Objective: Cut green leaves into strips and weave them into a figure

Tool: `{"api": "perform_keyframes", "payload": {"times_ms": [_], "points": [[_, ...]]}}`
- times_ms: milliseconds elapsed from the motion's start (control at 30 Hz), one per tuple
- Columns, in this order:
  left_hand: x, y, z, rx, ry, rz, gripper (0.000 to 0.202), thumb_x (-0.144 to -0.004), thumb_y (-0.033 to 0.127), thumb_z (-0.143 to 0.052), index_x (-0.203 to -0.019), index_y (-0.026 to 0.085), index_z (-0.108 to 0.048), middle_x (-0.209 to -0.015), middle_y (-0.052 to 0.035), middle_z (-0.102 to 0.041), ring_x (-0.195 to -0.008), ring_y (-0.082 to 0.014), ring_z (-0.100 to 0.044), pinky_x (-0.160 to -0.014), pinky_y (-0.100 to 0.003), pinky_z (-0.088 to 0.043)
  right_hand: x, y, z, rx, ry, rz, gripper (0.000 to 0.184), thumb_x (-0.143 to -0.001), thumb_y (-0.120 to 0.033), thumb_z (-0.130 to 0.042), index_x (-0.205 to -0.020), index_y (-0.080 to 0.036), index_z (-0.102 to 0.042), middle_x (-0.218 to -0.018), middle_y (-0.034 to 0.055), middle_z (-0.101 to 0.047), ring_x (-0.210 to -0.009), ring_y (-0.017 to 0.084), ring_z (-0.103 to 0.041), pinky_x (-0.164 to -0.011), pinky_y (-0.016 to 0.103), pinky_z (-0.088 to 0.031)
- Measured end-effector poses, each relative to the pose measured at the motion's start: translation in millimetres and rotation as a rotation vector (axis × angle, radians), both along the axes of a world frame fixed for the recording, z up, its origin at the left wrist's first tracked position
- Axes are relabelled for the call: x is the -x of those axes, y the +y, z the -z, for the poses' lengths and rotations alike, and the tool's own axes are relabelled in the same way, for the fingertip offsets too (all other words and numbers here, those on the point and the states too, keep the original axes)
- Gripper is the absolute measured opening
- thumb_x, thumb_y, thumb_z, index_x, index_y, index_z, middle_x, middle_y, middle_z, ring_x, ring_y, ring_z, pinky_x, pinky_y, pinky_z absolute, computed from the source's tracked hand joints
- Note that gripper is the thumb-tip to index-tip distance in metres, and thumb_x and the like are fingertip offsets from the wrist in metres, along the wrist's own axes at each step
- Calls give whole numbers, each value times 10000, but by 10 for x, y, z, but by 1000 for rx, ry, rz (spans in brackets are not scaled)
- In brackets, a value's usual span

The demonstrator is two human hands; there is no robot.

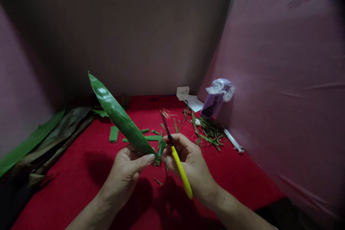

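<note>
A long, glossy green leaf (118, 116) slants up and to the left from my left hand (129, 169), its pointed tip uppermost. The thumb and fingers of that hand pinch the leaf near its lower end. My right hand (190, 165) holds a pair of scissors (181, 172) with yellow handles and dark blades pointing up and away. The fingertips of the right hand are close to the leaf's lower end; whether they touch it I cannot tell. Behind the hands, cut green leaf strips (153, 138) lie on the red cloth (226, 176).
Large green and dried leaves (54, 136) lie along the left. Toothpicks (167, 114) and white papers (192, 102) are at the back. To the right stand a purple container (212, 104) topped with clear plastic, a pile of plant scraps (210, 129) and a syringe (233, 140). Pink cloth (283, 90) walls the right side.
</note>
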State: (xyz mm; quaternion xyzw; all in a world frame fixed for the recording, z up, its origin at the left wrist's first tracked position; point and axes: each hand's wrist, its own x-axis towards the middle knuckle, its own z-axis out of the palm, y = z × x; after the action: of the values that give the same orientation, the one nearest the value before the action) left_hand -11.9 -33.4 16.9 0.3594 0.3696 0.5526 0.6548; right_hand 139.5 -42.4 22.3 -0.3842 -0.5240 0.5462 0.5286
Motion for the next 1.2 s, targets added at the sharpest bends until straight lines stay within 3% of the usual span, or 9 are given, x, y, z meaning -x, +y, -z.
{"api": "perform_keyframes", "payload": {"times_ms": [233, 433, 567, 767, 867, 1033, 1200], "points": [[-11, 19, 4, 20, -52, 61, 191, -597, 103, -778, -761, 151, -694, -690, -25, -704, -602, -123, -615, -597, -219, -511, 1, 4, -34, 41, -11, 2, 285, -687, -207, -690, -935, -194, -549, -722, -38, -551, -643, 95, -513, -591, 227, -419], [2, 5, 7, -2, -61, 112, 163, -625, 97, -765, -764, 158, -706, -714, -22, -718, -636, -121, -630, -628, -203, -511, 4, 23, -33, 230, 120, -37, 385, -647, -264, -740, -939, -183, -503, -602, -80, -508, -450, 48, -419, -415, 167, -329], [2, -3, 0, -14, -66, 112, 193, -616, 103, -773, -789, 169, -718, -709, -13, -713, -681, -128, -637, -680, -206, -514, -4, 31, -1, 278, 174, -88, 401, -644, -274, -728, -952, -177, -490, -565, -94, -494, -365, 38, -390, -342, 157, -311], [-23, -22, -9, -56, -29, 106, 148, -609, 90, -763, -723, 171, -714, -685, -20, -693, -683, -151, -624, -680, -235, -510, -16, -10, -25, 299, 183, -101, 397, -663, -274, -723, -966, -169, -489, -509, -93, -503, -341, 41, -382, -333, 158, -316], [-38, -8, 15, -166, -21, 78, 104, -606, 112, -768, -637, 179, -696, -654, -21, -672, -683, -166, -608, -686, -267, -504, -16, -55, -63, 310, 191, -122, 382, -669, -273, -714, -960, -172, -488, -492, -92, -494, -338, 43, -379, -332, 156, -295], [-53, 66, 69, -364, -77, 56, 150, -507, 208, -844, -542, 214, -698, -541, -36, -666, -565, -193, -588, -572, -314, -495, 11, -137, -148, 326, 206, -95, 412, -617, -280, -744, -932, -181, -498, -559, -85, -498, -381, 37, -385, -357, 157, -299], [-36, 26, 71, -286, -108, 108, 146, -560, 156, -813, -599, 222, -689, -582, -8, -662, -608, -167, -580, -624, -294, -486, 51, -177, -229, 317, 157, -32, 389, -603, -254, -748, -904, -188, -511, -551, -87, -490, -388, 42, -386, -362, 162, -314]]}}
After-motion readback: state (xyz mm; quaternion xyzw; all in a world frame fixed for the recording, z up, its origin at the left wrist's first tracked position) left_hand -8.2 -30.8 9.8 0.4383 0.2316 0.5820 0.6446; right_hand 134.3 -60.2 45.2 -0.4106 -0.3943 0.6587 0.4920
